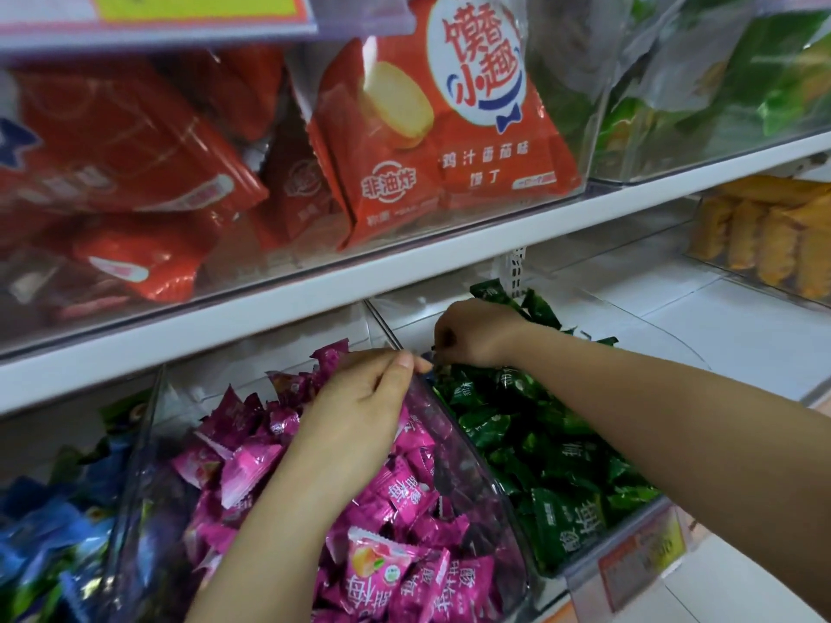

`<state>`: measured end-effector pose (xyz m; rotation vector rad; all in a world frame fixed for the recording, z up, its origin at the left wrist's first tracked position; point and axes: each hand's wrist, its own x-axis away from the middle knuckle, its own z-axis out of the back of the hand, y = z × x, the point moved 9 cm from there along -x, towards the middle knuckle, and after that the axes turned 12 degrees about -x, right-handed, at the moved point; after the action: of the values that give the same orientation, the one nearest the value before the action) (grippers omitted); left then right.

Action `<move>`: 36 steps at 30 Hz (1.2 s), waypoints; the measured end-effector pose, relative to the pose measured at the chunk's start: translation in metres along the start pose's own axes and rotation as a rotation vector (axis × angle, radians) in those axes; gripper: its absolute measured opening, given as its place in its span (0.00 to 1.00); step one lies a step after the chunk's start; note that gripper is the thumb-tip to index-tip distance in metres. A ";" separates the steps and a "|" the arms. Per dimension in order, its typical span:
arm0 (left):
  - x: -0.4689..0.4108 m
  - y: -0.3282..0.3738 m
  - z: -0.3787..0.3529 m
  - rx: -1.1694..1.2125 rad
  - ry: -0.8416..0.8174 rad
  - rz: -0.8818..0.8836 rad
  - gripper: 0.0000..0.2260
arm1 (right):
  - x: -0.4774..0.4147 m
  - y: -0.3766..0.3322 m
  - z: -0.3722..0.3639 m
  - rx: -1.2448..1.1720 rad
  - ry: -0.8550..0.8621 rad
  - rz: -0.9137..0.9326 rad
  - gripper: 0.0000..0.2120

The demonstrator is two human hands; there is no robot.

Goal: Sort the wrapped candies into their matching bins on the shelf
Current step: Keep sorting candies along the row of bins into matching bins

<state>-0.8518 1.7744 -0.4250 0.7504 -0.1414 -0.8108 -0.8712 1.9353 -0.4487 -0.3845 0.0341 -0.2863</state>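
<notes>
Three clear bins sit side by side on the lower shelf: blue candies (54, 532) at the left, pink candies (404, 501) in the middle, green candies (539, 451) at the right. My left hand (359, 411) reaches over the pink bin, its straight fingers and thumb resting at the top edge of the clear divider (463, 465). Over the back of the green bin, my right hand (472, 335) has its fingers curled and pinches a small dark green candy (443, 344). The two hands' fingertips are almost touching.
The white shelf board (314, 294) hangs low just above the hands. Its clear bins hold red snack packs (427, 150) and green packs (742, 74). Yellow packets (764, 245) sit in a bin at the far right. An orange price tag (638, 564) fronts the green bin.
</notes>
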 end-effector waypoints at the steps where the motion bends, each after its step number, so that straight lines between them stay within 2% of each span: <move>1: 0.000 -0.001 0.000 -0.006 -0.001 0.000 0.12 | 0.005 0.000 0.009 -0.097 0.018 0.004 0.08; 4: 0.000 0.001 0.000 -0.023 0.003 -0.009 0.11 | 0.029 -0.001 0.042 -0.309 0.136 0.016 0.04; 7: 0.004 0.007 0.002 -0.080 0.012 -0.033 0.10 | 0.064 -0.005 0.064 -0.422 0.255 0.042 0.04; 11: 0.021 0.026 0.026 -0.151 0.163 -0.086 0.13 | 0.115 -0.020 0.062 -0.657 0.250 0.065 0.06; 13: 0.033 0.031 0.031 -0.059 0.152 -0.088 0.15 | 0.138 -0.033 0.055 -0.750 0.218 0.062 0.07; 18: 0.081 0.041 0.032 0.326 -0.064 -0.132 0.14 | 0.178 -0.078 0.047 -0.866 0.180 0.101 0.06; 20: 0.102 0.031 0.043 0.463 -0.066 -0.112 0.15 | 0.188 -0.102 0.043 -0.913 0.159 0.123 0.06; 23: 0.131 0.001 0.063 0.601 0.025 -0.034 0.18 | 0.199 -0.148 0.028 -0.966 0.101 0.186 0.05; 26: 0.164 -0.029 0.092 0.652 0.167 0.028 0.15 | 0.202 -0.195 0.008 -0.938 0.058 0.238 0.06; 28: 0.187 -0.047 0.113 0.643 0.245 0.037 0.16 | 0.199 -0.221 -0.007 -0.907 0.039 0.251 0.06; 30: 0.210 -0.070 0.141 0.564 0.340 0.063 0.15 | 0.192 -0.241 -0.020 -0.835 0.045 0.278 0.05; 32: 0.232 -0.092 0.169 0.456 0.420 0.099 0.15 | 0.184 -0.254 -0.033 -0.662 0.067 0.278 0.05; 34: 0.251 -0.113 0.193 0.326 0.470 0.161 0.16 | 0.175 -0.262 -0.049 -0.432 0.070 0.237 0.15; 36: 0.264 -0.132 0.212 0.209 0.523 0.221 0.15 | 0.168 -0.266 -0.065 -0.320 0.033 0.171 0.20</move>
<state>-0.8311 1.4126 -0.3974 1.1003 0.1617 -0.3741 -0.7873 1.6283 -0.4054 -0.6907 0.1456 -0.1169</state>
